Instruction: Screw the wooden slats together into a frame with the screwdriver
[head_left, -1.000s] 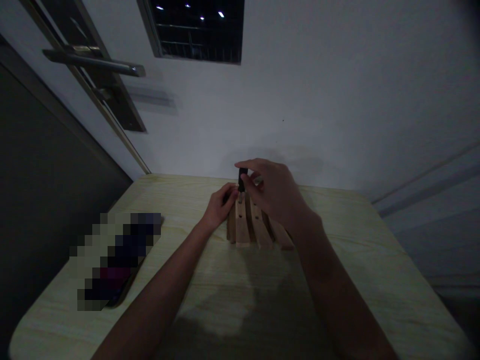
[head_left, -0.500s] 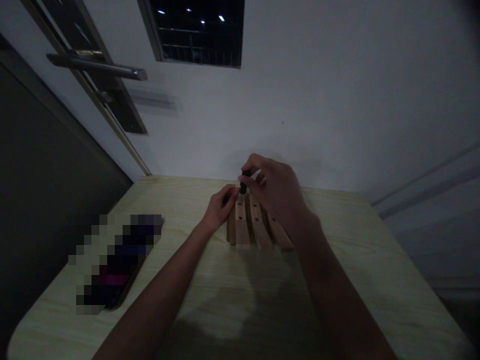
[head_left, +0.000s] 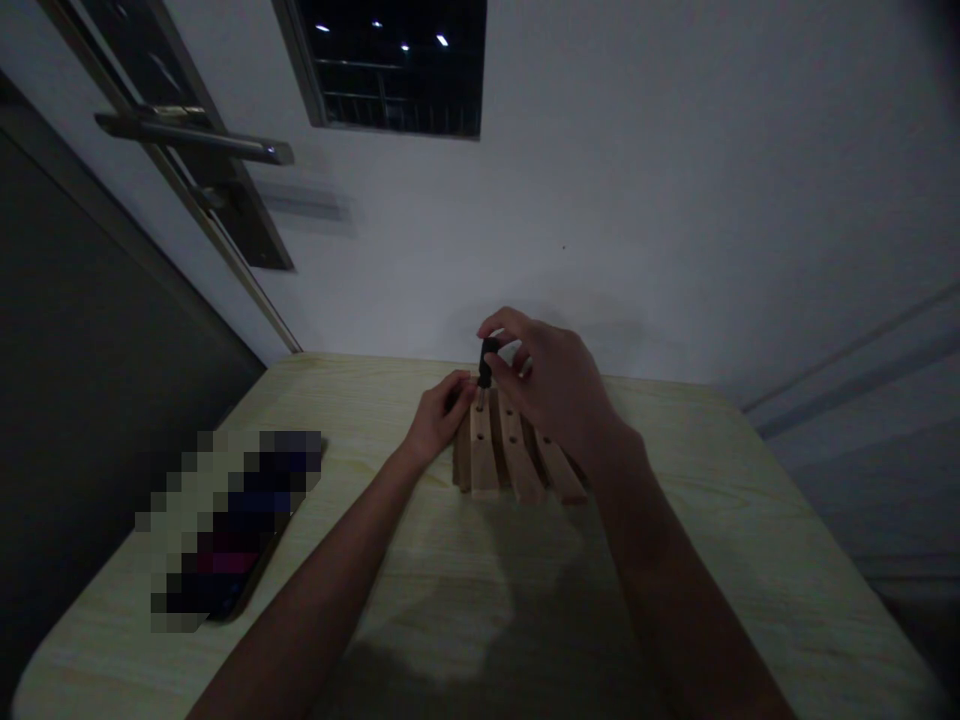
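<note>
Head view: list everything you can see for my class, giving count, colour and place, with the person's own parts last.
Screwdriver: 1, black-handled, over the leftmost slat
Slatted wooden piece: 1, light brown, mid-table; three holed slats show
Phone-like slab: 1, dark, table's left; mostly pixelated
Table: 1, pale yellowish, below
Lever handle: 1, metallic, upper left
Window: 1, dark with bright lights, top
Upright panel: 1, whitish, behind table
Left hand: 1, bare, at wooden piece's left side
Right hand: 1, bare, grip on screwdriver
</note>
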